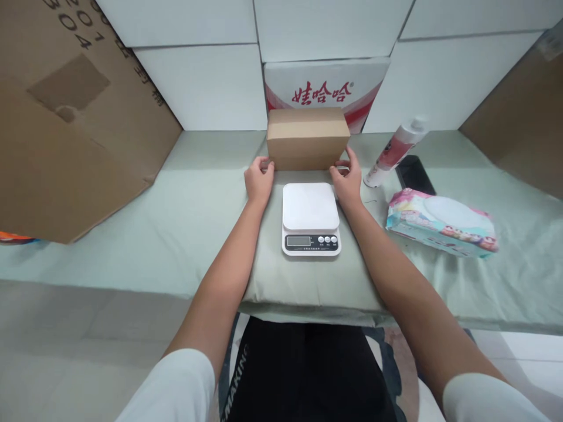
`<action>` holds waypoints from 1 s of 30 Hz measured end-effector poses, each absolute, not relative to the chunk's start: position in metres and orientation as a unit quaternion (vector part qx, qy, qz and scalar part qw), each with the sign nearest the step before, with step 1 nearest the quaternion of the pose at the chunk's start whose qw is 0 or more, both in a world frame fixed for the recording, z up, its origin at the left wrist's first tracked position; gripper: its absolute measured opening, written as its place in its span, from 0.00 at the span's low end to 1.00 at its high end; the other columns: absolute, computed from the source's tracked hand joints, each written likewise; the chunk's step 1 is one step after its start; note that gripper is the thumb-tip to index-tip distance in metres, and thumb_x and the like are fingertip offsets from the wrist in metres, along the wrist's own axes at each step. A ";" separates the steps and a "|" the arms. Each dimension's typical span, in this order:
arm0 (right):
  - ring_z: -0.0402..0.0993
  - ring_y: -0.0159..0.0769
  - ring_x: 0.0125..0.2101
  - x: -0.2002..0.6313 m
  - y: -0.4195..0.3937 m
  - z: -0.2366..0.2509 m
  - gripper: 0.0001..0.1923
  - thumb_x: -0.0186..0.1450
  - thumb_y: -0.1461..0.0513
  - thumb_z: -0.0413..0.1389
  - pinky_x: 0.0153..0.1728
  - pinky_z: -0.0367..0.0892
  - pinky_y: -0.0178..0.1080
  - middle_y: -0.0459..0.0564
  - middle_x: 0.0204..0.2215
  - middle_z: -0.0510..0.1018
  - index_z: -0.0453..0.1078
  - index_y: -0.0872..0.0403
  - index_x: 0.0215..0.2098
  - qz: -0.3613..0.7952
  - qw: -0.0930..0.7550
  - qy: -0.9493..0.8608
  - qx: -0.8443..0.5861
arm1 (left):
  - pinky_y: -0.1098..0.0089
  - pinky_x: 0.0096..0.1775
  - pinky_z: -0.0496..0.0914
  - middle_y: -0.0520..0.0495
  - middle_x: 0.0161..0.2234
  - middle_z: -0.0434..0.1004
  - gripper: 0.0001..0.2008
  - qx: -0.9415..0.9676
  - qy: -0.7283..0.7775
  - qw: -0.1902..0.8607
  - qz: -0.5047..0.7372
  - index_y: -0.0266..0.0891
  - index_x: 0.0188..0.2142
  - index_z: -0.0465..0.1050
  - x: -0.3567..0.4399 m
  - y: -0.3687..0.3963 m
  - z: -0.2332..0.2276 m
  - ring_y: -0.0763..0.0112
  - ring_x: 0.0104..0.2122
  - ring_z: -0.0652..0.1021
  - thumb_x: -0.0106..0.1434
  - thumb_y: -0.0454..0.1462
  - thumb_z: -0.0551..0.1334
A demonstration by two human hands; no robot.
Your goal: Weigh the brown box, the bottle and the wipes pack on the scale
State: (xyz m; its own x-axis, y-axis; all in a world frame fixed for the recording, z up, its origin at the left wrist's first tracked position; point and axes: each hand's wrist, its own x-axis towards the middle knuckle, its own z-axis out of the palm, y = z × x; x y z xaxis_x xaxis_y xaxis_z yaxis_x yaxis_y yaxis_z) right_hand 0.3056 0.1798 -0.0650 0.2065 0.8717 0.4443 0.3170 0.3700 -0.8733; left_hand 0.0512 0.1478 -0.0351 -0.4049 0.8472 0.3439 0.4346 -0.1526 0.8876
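Observation:
A closed brown cardboard box [308, 153] stands on the green cloth, behind a white kitchen scale [310, 206]. My left hand [259, 178] grips the box's lower left corner with curled fingers. At the lower right corner, my right hand [347, 177] holds the box between thumb and bent fingers. The scale lies between my forearms with its bare platform up; its display [298, 241] and several buttons face me. No digits can be made out on the display.
Right of my right hand stand a red and white bottle [393, 153], a dark flat object [416, 174] and a pack of wipes [441, 224]. A white printed carton [323, 76] leans at the wall. Large cardboard [88, 158] borders the left; more cardboard [523, 111] stands right.

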 end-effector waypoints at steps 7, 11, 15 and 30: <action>0.78 0.44 0.40 0.327 0.137 -0.011 0.21 0.72 0.53 0.51 0.47 0.78 0.53 0.55 0.43 0.76 0.70 0.50 0.59 0.033 0.672 -0.534 -0.512 | 0.65 0.35 0.63 0.54 0.21 0.68 0.09 0.502 0.657 0.163 0.539 0.44 0.30 0.68 0.055 0.140 -0.026 0.68 0.25 0.69 0.68 0.38 0.63; 0.75 0.53 0.52 0.346 0.129 -0.004 0.29 0.69 0.54 0.56 0.55 0.75 0.61 0.62 0.55 0.70 0.62 0.49 0.67 -0.080 0.675 -0.437 -0.589 | 0.66 0.32 0.56 0.57 0.19 0.60 0.13 0.499 0.655 0.188 0.536 0.45 0.27 0.63 0.057 0.137 -0.023 0.70 0.22 0.63 0.68 0.37 0.62; 0.71 0.61 0.57 0.353 0.140 -0.032 0.36 0.59 0.59 0.62 0.64 0.64 0.69 0.64 0.56 0.72 0.62 0.52 0.65 -0.056 0.620 -0.405 -0.670 | 0.66 0.32 0.55 0.58 0.18 0.58 0.13 0.497 0.649 0.192 0.543 0.45 0.27 0.62 0.057 0.136 -0.023 0.70 0.22 0.62 0.68 0.37 0.61; 0.80 0.46 0.45 0.334 0.132 -0.024 0.25 0.58 0.51 0.66 0.47 0.79 0.50 0.54 0.45 0.80 0.67 0.50 0.49 0.210 0.672 -0.532 -0.470 | 0.67 0.32 0.56 0.58 0.17 0.57 0.13 0.489 0.642 0.198 0.557 0.45 0.27 0.62 0.057 0.136 -0.023 0.70 0.21 0.62 0.68 0.38 0.61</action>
